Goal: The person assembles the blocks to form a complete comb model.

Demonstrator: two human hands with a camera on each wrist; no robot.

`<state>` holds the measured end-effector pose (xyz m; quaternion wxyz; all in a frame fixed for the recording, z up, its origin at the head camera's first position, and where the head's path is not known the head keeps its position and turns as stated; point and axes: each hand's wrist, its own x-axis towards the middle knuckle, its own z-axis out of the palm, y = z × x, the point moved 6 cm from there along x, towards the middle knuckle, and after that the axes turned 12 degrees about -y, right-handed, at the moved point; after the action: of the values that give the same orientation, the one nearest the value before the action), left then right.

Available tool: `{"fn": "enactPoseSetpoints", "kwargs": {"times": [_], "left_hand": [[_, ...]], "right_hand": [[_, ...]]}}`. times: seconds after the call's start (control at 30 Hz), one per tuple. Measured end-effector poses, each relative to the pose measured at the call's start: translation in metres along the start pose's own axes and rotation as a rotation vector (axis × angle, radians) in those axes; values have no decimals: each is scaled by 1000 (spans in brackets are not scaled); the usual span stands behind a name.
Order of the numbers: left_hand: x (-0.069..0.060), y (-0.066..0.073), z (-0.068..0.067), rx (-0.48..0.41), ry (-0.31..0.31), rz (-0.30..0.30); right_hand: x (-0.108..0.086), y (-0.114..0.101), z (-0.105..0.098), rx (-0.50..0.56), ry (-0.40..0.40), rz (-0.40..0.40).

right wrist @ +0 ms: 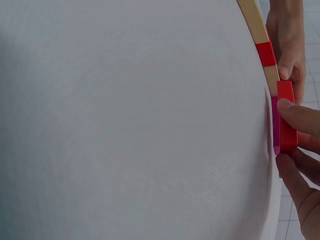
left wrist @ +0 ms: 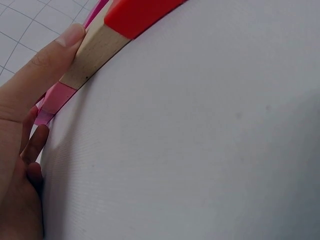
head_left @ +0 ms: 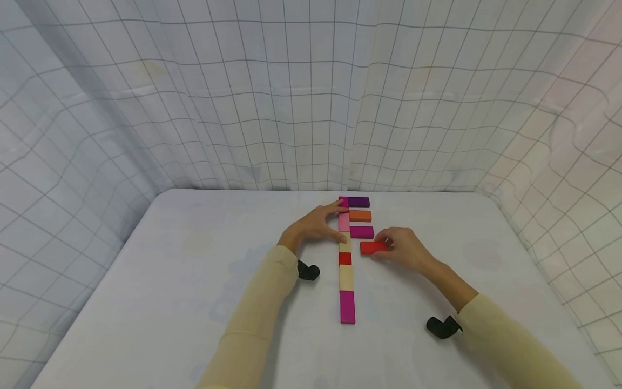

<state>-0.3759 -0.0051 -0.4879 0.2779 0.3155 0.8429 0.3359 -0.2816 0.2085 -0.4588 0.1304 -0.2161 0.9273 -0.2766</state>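
Note:
My right hand pinches a red block between thumb and fingers, a small gap right of a straight row of blocks. In the right wrist view, thumb and fingertips grip this red block. My left hand spreads along the row, its thumb touching a cream block and its fingertips on the far magenta block. Between these lies a pink block. Nearer come a short red block, a longer cream block and a magenta block.
Purple, orange and magenta blocks jut right from the row, with gaps between them. A white table lies underneath, enclosed by gridded white curtains. Black devices sit at both wrists.

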Motion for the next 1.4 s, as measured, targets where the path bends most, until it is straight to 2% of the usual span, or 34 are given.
{"fn": "enactPoseSetpoints", "kwargs": {"times": [0.23, 0.37, 0.57, 1.13, 1.4], "left_hand": [[2, -1, 1, 14, -7, 10], [1, -1, 1, 12, -3, -5], [0, 2, 0, 24, 4, -5], [0, 2, 0, 47, 3, -43], [0, 3, 0, 38, 1, -14]], "right_hand": [[-1, 0, 3, -11, -46, -4], [-2, 0, 3, -1, -63, -18], [1, -4, 5, -25, -56, -71], [5, -7, 9, -56, -52, -61], [7, -8, 10, -59, -61, -65]]}}
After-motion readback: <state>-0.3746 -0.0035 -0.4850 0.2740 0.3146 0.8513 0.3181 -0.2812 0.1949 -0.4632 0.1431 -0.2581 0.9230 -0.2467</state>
